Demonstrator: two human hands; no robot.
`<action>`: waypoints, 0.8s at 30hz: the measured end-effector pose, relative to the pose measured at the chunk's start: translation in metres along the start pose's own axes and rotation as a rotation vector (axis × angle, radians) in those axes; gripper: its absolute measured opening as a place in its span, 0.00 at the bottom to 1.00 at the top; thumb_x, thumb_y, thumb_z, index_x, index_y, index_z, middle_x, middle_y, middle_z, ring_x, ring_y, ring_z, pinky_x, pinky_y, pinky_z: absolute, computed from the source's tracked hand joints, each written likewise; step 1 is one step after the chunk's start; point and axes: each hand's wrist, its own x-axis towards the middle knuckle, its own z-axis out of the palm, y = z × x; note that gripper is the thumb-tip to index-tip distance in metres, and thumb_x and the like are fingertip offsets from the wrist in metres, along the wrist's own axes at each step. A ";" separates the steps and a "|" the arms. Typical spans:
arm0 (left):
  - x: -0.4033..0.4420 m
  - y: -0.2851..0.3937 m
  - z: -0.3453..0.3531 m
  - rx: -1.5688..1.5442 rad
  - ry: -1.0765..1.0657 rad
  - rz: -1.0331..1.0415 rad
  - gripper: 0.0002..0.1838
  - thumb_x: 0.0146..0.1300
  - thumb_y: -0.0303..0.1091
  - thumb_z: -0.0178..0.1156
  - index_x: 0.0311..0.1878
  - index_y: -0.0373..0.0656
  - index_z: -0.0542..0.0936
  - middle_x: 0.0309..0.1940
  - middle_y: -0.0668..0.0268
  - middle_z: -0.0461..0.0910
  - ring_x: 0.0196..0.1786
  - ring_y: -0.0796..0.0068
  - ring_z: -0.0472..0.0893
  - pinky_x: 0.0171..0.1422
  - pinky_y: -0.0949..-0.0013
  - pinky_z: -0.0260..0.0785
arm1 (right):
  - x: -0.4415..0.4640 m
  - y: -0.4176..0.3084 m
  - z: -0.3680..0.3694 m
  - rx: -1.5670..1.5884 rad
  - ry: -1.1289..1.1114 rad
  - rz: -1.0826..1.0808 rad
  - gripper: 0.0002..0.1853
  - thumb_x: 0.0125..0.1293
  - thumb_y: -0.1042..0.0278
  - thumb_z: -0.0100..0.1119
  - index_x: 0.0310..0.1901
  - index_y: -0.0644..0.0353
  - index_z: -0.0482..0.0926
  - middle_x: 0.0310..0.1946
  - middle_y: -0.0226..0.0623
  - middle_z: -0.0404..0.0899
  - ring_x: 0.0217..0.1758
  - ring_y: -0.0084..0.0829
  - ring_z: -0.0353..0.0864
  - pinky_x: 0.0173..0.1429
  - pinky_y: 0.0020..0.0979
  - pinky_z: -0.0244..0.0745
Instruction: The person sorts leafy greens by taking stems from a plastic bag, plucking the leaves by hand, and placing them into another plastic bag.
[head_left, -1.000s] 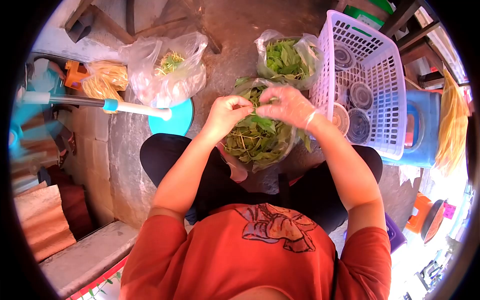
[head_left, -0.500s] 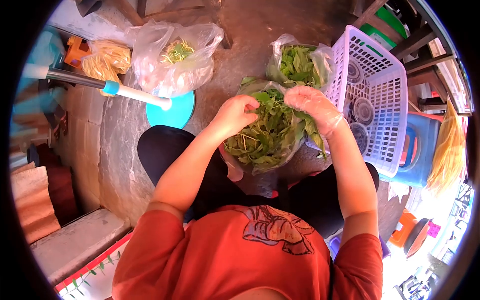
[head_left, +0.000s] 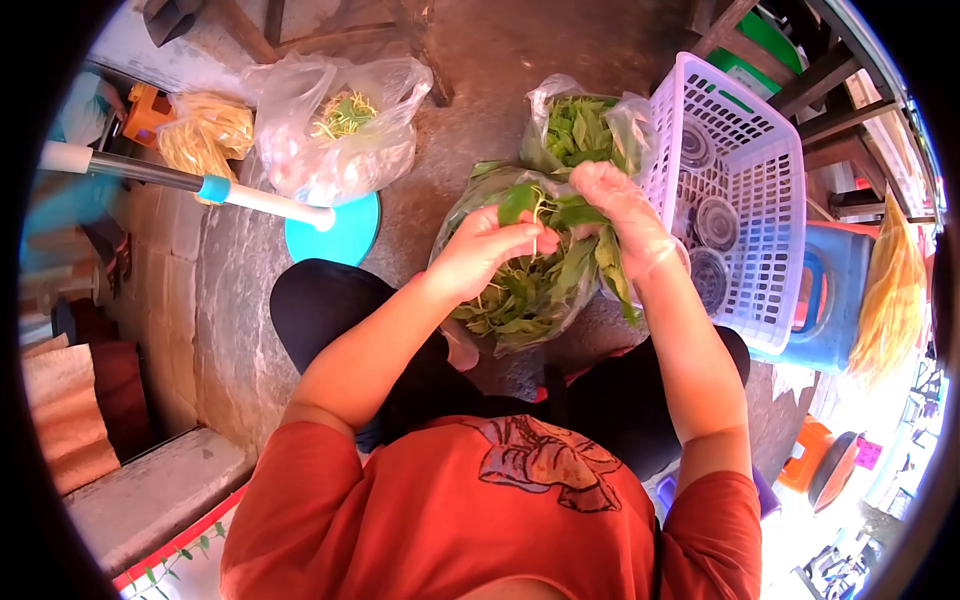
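My left hand (head_left: pixel 490 250) pinches a green sprig (head_left: pixel 518 203) with a pale stem, above an open plastic bag of leafy greens (head_left: pixel 515 305) between my legs. A clear glove covers my right hand (head_left: pixel 622 215), whose fingers are closed round several leafy stems (head_left: pixel 608 265) that hang down beside the bag. Just behind stands a second bag of greens (head_left: pixel 580 130). Farther left, a plastic bag (head_left: pixel 345 165) holds pale stem pieces (head_left: pixel 345 115).
At the right, a white basket (head_left: pixel 750 215) with round clear lids stands by a blue container (head_left: pixel 835 290). A pole runs from the left to a turquoise disc (head_left: pixel 340 235). A person's arm and leg (head_left: pixel 105 235) show at the far left.
My left hand now holds up a sprig with a pale stem. My right hand keeps the leafy stems and has shifted slightly. The view has moved a little.
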 end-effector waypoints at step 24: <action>-0.003 0.031 -0.030 -0.543 0.088 -0.007 0.06 0.64 0.32 0.55 0.38 0.40 0.75 0.25 0.68 0.74 0.29 0.73 0.73 0.54 0.61 0.69 | 0.003 0.012 0.008 -0.437 0.030 -0.008 0.12 0.68 0.59 0.50 0.42 0.57 0.77 0.35 0.26 0.76 0.41 0.18 0.68 0.50 0.24 0.64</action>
